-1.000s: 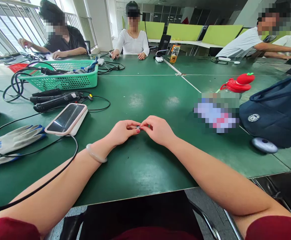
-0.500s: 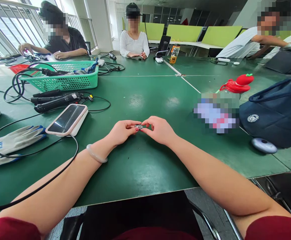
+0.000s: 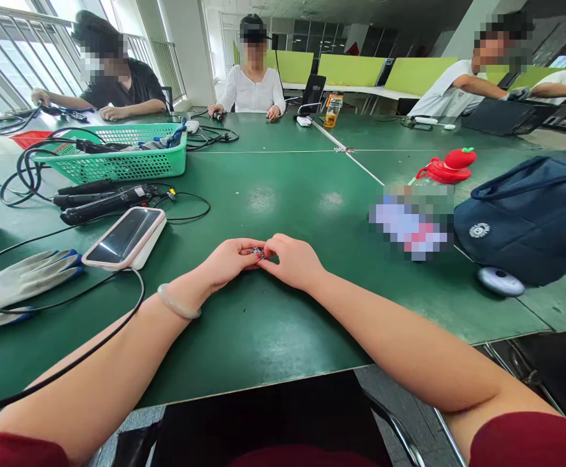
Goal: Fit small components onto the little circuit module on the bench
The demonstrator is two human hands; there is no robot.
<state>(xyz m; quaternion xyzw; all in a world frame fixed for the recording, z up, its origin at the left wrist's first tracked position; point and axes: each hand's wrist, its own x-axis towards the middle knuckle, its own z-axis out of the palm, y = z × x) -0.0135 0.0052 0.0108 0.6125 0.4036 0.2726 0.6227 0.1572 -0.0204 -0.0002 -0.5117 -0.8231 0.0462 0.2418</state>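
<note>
A small black-and-white patterned piece (image 3: 258, 252) sits between my fingertips, just above the green table; its exact kind is too small to make out. My left hand (image 3: 228, 264) is closed around it, thumb and fingers pinching it from the left. From the right, my right hand (image 3: 294, 261) meets it with thumb and forefinger closed in a pinch at its edge. The fingertips of both hands nearly touch and partly hide the piece. A pale bangle (image 3: 178, 303) circles my left wrist.
Left of my arms lie a phone (image 3: 126, 239), white-and-blue gloves (image 3: 30, 279), black handheld devices (image 3: 105, 201) and looping cable. A green basket (image 3: 131, 170) stands behind them. To the right are a navy bag (image 3: 530, 220) and a red-lidded bottle (image 3: 443, 170). Several people are around the table.
Both hands appear slightly farther left and lower, with the view itself shifted. The small piece looks turned between my fingers. The person opposite has moved their hands apart.
</note>
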